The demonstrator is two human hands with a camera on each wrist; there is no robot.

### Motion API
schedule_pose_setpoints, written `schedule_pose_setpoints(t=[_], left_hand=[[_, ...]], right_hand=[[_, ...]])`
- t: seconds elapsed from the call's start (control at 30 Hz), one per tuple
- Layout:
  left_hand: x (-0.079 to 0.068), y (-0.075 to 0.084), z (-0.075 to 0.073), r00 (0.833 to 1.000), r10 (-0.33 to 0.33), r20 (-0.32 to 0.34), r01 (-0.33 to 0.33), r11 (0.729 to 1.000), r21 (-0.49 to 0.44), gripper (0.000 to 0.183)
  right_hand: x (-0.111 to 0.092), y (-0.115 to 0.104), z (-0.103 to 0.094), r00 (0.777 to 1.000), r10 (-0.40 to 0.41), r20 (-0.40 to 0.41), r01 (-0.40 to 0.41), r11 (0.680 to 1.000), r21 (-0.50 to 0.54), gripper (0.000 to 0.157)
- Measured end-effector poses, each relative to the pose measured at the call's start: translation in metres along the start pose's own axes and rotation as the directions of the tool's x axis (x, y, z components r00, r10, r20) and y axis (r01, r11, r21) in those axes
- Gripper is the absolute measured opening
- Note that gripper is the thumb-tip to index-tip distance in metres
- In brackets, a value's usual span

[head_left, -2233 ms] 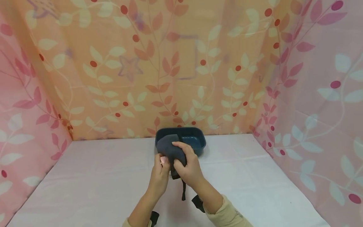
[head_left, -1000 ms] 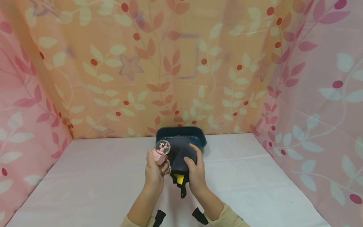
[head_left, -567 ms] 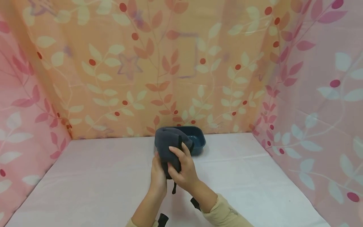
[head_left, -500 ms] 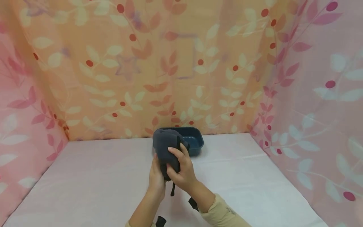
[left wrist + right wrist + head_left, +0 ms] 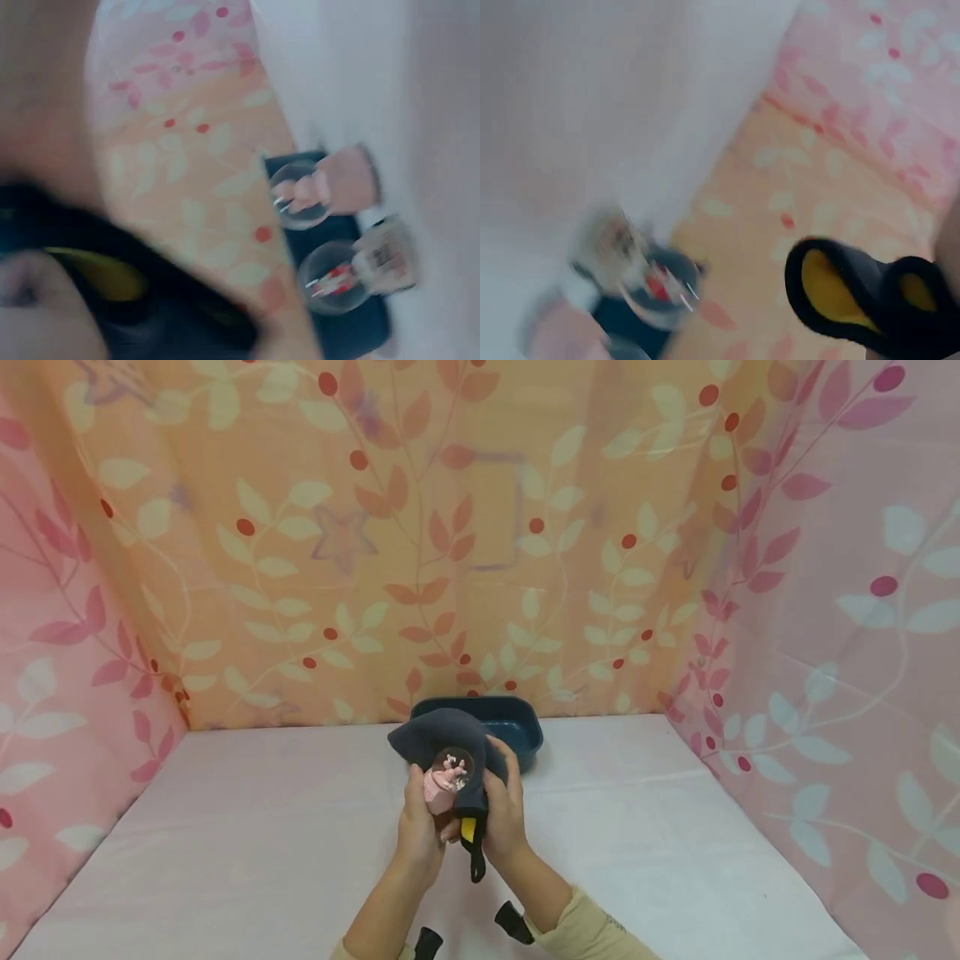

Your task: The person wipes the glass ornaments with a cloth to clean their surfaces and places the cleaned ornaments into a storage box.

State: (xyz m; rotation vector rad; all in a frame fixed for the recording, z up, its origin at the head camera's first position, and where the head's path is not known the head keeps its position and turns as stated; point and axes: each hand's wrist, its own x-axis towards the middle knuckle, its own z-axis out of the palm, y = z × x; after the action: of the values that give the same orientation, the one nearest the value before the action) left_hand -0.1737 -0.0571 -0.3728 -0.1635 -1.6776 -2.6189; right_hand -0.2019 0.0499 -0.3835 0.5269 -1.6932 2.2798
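Note:
In the head view my left hand [image 5: 422, 835] holds a snow globe [image 5: 441, 789] by its pink base; pink figures show inside the clear ball. My right hand [image 5: 507, 814] grips a dark grey cloth [image 5: 438, 727] that arches behind and over the globe. The cloth has black edging, a yellow inner side and a black hanging loop [image 5: 477, 864]. In the right wrist view the folded cloth [image 5: 832, 289] shows its yellow side. Two more snow globes, one pink-based [image 5: 349, 180] and one white-based [image 5: 386, 259], stand in the left wrist view; the hands hide them in the head view.
A dark blue bin [image 5: 528, 735] stands at the table's back edge, partly behind the cloth. The white table [image 5: 262, 835] meets a flower-patterned curtain [image 5: 300, 568] at the back and sides. Black wrist mounts [image 5: 513, 922] stick out below both hands.
The cloth was wrapped over the snow globe half a second ago. Now it is folded back to the right and behind, and the globe shows again. Both hands stay close together.

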Motion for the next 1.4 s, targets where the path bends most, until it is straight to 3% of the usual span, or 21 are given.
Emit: schedule_pose_setpoints(t=[0.1,0.27,0.43,0.5,0.57,0.63,0.7,0.73,0.8,0.87,0.97,1.03,1.07,1.1,1.13,1.2,1.3,1.33,1.4], left_hand=[[-0.001,0.001,0.002,1.000,-0.003,-0.020,0.003,0.999,0.032,0.057],[0.000,-0.002,-0.002,0.999,-0.029,-0.028,0.029,1.000,0.007,0.058],[0.001,-0.007,-0.012,1.000,0.010,-0.019,-0.010,1.000,0.015,0.053],[0.002,-0.007,-0.015,1.000,0.021,-0.021,-0.020,0.999,0.039,0.053],[0.002,-0.007,-0.017,0.999,0.031,-0.033,-0.028,0.996,0.080,0.052],[0.001,-0.006,-0.018,0.998,0.040,-0.051,-0.033,0.993,0.117,0.051],[0.001,-0.005,-0.017,0.996,0.050,-0.071,-0.039,0.987,0.155,0.048],[0.001,-0.005,-0.016,0.995,0.055,-0.082,-0.040,0.985,0.169,0.048],[0.001,-0.005,-0.014,0.993,0.053,-0.101,-0.033,0.982,0.187,0.047],[0.001,-0.005,-0.013,0.992,0.059,-0.113,-0.036,0.980,0.197,0.051],[0.001,-0.007,-0.012,0.990,0.088,-0.110,-0.064,0.977,0.204,0.057],[-0.001,-0.009,-0.012,0.987,0.131,-0.096,-0.107,0.970,0.220,0.058],[-0.001,-0.010,-0.012,0.984,0.155,-0.085,-0.131,0.962,0.239,0.059],[-0.002,-0.010,-0.012,0.981,0.177,-0.077,-0.152,0.955,0.253,0.056],[-0.002,-0.011,-0.012,0.979,0.190,-0.073,-0.164,0.950,0.267,0.054],[-0.003,-0.011,-0.013,0.973,0.226,-0.051,-0.201,0.932,0.302,0.048],[-0.004,-0.011,-0.014,0.969,0.245,-0.035,-0.222,0.923,0.313,0.039],[-0.004,-0.011,-0.015,0.968,0.248,-0.034,-0.226,0.924,0.307,0.038],[-0.003,-0.010,-0.015,0.966,0.258,-0.032,-0.237,0.926,0.293,0.036]], right_hand=[[-0.004,0.004,-0.001,0.996,0.082,-0.025,-0.082,0.997,-0.014,0.039],[-0.002,0.005,-0.010,0.991,0.134,-0.018,-0.135,0.990,-0.027,0.043],[0.003,-0.001,-0.025,0.979,0.174,-0.103,-0.175,0.984,-0.008,0.044],[0.005,-0.006,-0.030,0.981,0.148,-0.129,-0.146,0.989,0.019,0.044],[0.007,-0.013,-0.032,0.991,0.072,-0.115,-0.069,0.997,0.033,0.045],[0.009,-0.020,-0.032,0.996,-0.040,-0.074,0.041,0.999,0.013,0.045],[0.009,-0.025,-0.030,0.983,-0.181,0.015,0.181,0.982,-0.046,0.047],[0.009,-0.028,-0.029,0.965,-0.250,0.073,0.255,0.964,-0.079,0.048],[0.008,-0.030,-0.025,0.909,-0.371,0.188,0.403,0.899,-0.170,0.050],[0.008,-0.030,-0.020,0.827,-0.466,0.314,0.545,0.803,-0.243,0.053],[0.010,-0.025,-0.016,0.713,-0.534,0.453,0.693,0.635,-0.342,0.055],[0.011,-0.022,-0.014,0.671,-0.545,0.503,0.736,0.571,-0.363,0.056],[0.012,-0.021,-0.014,0.671,-0.539,0.509,0.736,0.563,-0.375,0.056],[0.012,-0.020,-0.013,0.687,-0.524,0.503,0.721,0.575,-0.386,0.055],[0.012,-0.020,-0.013,0.714,-0.500,0.490,0.692,0.609,-0.388,0.054],[0.012,-0.021,-0.013,0.789,-0.423,0.446,0.593,0.716,-0.370,0.052],[0.013,-0.026,-0.012,0.903,-0.232,0.362,0.353,0.881,-0.314,0.050],[0.014,-0.028,-0.012,0.928,-0.159,0.336,0.258,0.926,-0.275,0.050],[0.016,-0.029,-0.012,0.956,-0.025,0.294,0.080,0.981,-0.176,0.050]])
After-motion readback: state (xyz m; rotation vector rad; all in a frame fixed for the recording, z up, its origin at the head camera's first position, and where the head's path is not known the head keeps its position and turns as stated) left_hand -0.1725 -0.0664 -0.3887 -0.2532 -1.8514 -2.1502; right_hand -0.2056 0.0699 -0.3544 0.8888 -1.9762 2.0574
